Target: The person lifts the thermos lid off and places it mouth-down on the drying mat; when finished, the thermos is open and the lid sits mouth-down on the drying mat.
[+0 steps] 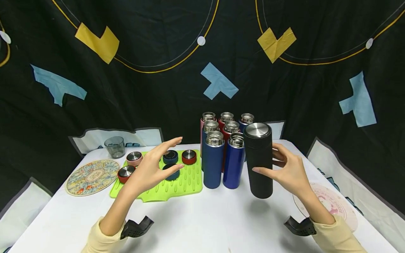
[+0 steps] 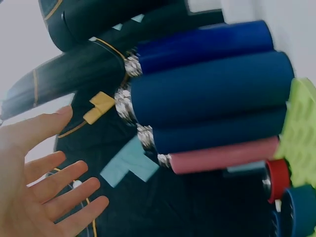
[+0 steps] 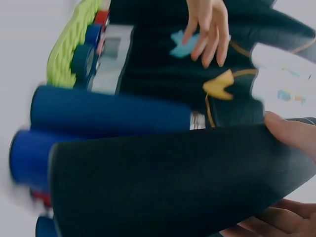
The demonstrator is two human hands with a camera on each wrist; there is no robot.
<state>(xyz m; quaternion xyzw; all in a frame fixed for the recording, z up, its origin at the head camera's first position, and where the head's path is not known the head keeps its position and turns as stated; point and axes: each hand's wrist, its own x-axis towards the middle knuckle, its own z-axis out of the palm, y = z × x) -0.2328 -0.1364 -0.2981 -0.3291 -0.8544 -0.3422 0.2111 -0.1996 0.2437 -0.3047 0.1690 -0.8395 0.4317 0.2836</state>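
Note:
My right hand [image 1: 289, 172] grips a black thermos bottle [image 1: 259, 161] with a steel-topped lid, thumb on its near side and fingers behind. The bottle is upright, held above the white table, its shadow below it. In the right wrist view the black bottle [image 3: 163, 182] fills the lower half. To its left stand several lidless bottles, among them a light navy one [image 1: 213, 161] and a glossy blue one [image 1: 233, 165]. My left hand [image 1: 155, 168] hovers over a green drying mat [image 1: 190, 182], fingers spread from the thumb and holding nothing. On the mat sit several loose lids, including a red one [image 1: 189, 157].
A clear glass [image 1: 115, 147] stands at the back left, beside a round patterned mat [image 1: 91, 177]. A pink round mat [image 1: 335, 207] lies at the right under my forearm. The black curtain [image 1: 177, 98] hangs behind the table.

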